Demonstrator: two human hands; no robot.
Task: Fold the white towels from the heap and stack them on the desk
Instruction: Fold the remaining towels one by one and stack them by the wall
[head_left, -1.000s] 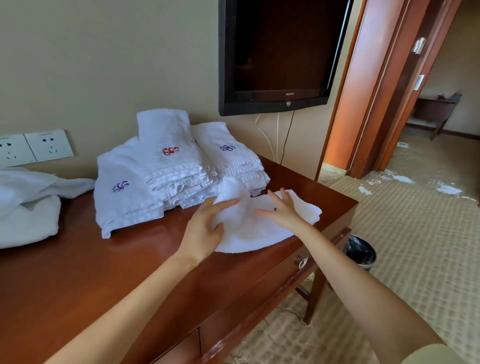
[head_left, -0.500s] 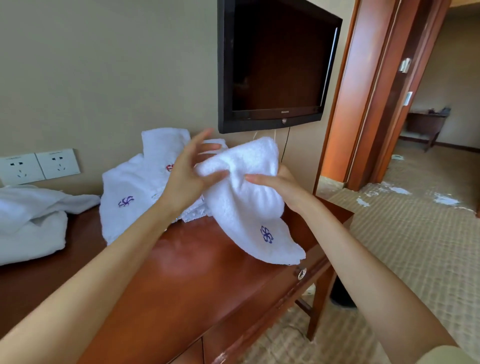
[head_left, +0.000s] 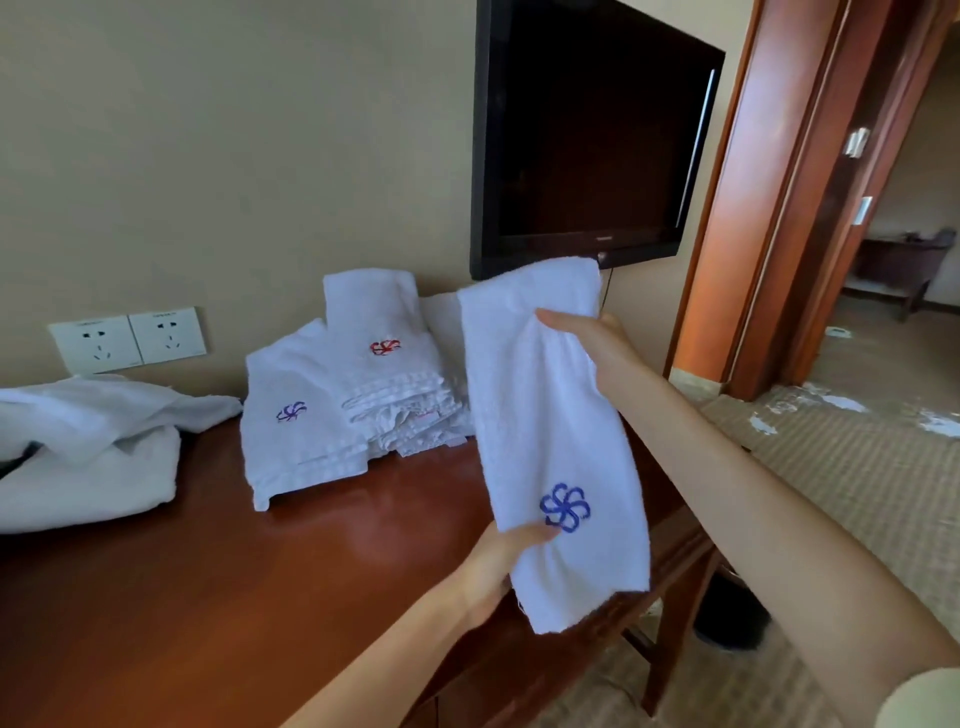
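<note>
- Towel (head_left: 545, 415) was bunched on the table (head_left: 260, 571) a second ago. Now you hold it in the air as a long, narrow strip, just right of the stack (head_left: 353, 395).
- Your left grip (head_left: 498, 566) pinches its lower edge, thumb in front.
- Your right grip (head_left: 592, 338) lays straight fingers across the upper part; the thumb is hidden, so it is probably pinching.
- You look mid-fold, with halving and stacking left.
- It is white terry with a blue flower emblem low down.

Held towel (head_left: 545, 415) white nubby terry cloth with blue stitched flower, folded stack (head_left: 353, 395) same looped cloth with ribbed woven borders, surface (head_left: 260, 582) reddish polished wood, glossy, television (head_left: 587, 140) dark glossy screen, sockets (head_left: 127, 340) smooth white plastic, wall (head_left: 234, 156) matt beige.
</note>
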